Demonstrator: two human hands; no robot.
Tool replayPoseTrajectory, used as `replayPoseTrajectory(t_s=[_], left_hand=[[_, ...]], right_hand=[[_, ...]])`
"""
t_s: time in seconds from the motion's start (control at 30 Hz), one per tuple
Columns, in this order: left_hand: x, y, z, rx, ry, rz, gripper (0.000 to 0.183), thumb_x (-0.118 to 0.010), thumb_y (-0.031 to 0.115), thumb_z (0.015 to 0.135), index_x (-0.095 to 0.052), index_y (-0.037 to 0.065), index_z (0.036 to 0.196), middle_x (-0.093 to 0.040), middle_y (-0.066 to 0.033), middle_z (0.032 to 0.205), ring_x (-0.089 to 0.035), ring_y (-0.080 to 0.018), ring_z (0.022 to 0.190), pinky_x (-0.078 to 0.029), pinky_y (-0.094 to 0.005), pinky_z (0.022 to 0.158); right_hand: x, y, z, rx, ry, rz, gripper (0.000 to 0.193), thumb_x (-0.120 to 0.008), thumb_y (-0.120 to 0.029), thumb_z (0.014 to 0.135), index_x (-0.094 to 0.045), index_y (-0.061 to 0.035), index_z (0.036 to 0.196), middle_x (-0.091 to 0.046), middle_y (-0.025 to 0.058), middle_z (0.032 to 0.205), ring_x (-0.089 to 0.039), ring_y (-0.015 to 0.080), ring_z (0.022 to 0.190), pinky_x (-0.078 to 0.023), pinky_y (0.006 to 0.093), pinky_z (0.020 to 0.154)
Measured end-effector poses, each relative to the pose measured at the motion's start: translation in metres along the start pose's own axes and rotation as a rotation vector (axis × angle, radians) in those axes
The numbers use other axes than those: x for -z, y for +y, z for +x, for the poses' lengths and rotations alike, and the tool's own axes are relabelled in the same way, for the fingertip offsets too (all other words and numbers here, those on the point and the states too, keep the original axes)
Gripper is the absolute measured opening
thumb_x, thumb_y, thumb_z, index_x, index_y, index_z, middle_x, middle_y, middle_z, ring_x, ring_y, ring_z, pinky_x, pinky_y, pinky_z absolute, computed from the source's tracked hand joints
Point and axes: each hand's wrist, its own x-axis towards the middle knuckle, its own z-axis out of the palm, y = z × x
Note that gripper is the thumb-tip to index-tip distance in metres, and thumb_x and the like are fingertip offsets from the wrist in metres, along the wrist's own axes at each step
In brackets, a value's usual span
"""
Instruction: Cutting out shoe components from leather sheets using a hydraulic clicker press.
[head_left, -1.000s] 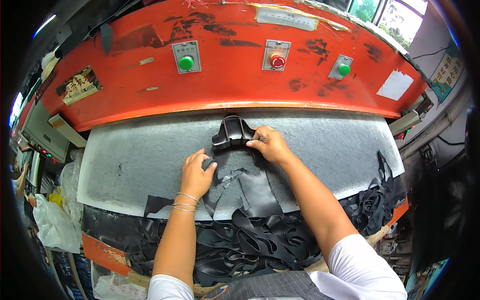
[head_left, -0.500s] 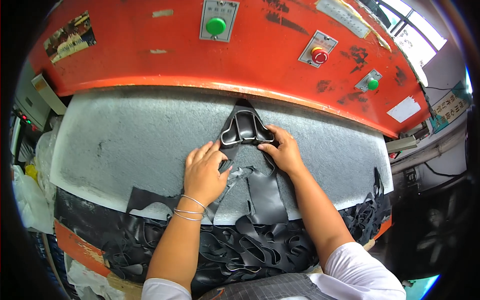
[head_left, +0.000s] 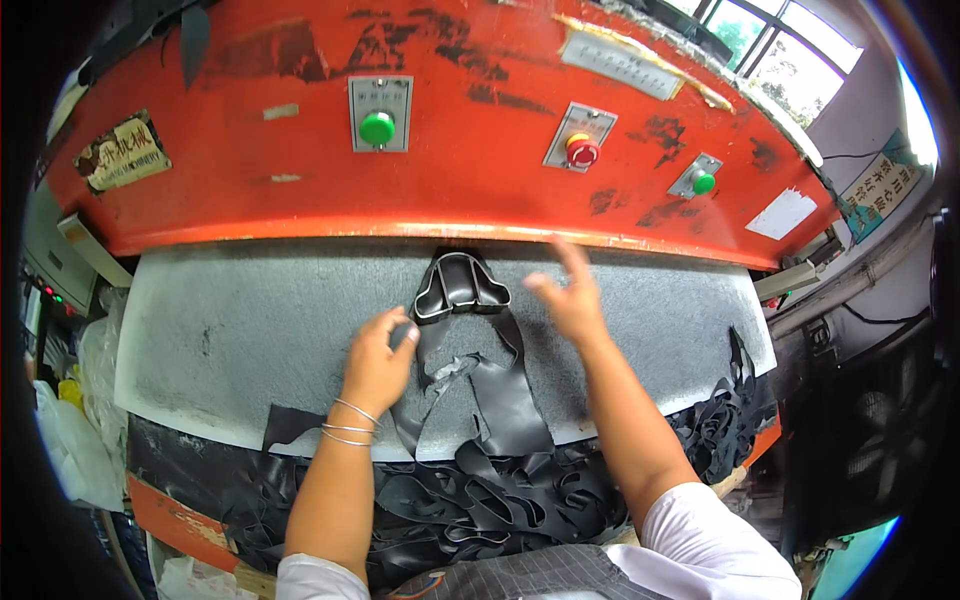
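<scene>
Centrally, we list a black metal cutting die (head_left: 461, 288), a curved-walled frame standing on the grey cutting pad (head_left: 230, 330) just under the lower edge of the red press head (head_left: 300, 190). It sits on the top end of a black leather strip (head_left: 505, 395) that runs from the die toward six o'clock and off the pad's near edge.

Left hand (head_left: 375, 360): at eight o'clock of the die, palm down, fingers loosely curled, fingertips (head_left: 405, 328) touching the leather just beside the die's lower left corner; it grips nothing that we can see. Thin bangles (head_left: 345, 425) ring its wrist.

Right hand (head_left: 570, 295): at three o'clock of the die, lifted clear of the pad, fingers spread wide and blurred, holding nothing, apart from the die.

Further out: a heap of black leather offcuts (head_left: 480, 500) hangs over the pad's front at six o'clock, and more scraps (head_left: 725, 430) lie at four o'clock. On the press face we count a green push button (head_left: 377, 128) at eleven o'clock, a red button (head_left: 582, 152) at one o'clock and a smaller green button (head_left: 704, 183) toward two o'clock. Windows (head_left: 780, 50) show at the upper right.
</scene>
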Motion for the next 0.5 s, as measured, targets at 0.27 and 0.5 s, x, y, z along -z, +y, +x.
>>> replayPoseTrajectory(t_s=[0.27,0.5], left_hand=[[0.068,0.108,0.066,-0.445,0.585,-0.002,0.016,-0.067,0.016,0.088,-0.058,0.002,0.088,-0.057,-0.0122,0.081,-0.058,-0.0314,0.076,-0.047,-0.0363,0.071],[0.100,0.143,-0.003,-0.318,0.155,0.170,0.022,-0.064,0.023,0.088,-0.057,0.002,0.089,-0.060,-0.0168,0.086,-0.057,-0.0384,0.084,-0.046,-0.0420,0.073]], right_hand=[[0.149,-0.029,0.087,-0.057,0.869,-0.215,0.077,-0.037,-0.049,0.100,-0.017,0.0087,0.147,-0.010,0.0327,0.153,-0.007,0.0406,0.145,-0.008,0.0440,0.118],[0.175,-0.062,0.000,-0.044,0.595,0.008,0.077,-0.037,-0.048,0.101,-0.010,0.0045,0.150,-0.004,0.0274,0.156,-0.005,0.0349,0.147,-0.007,0.0414,0.118]])
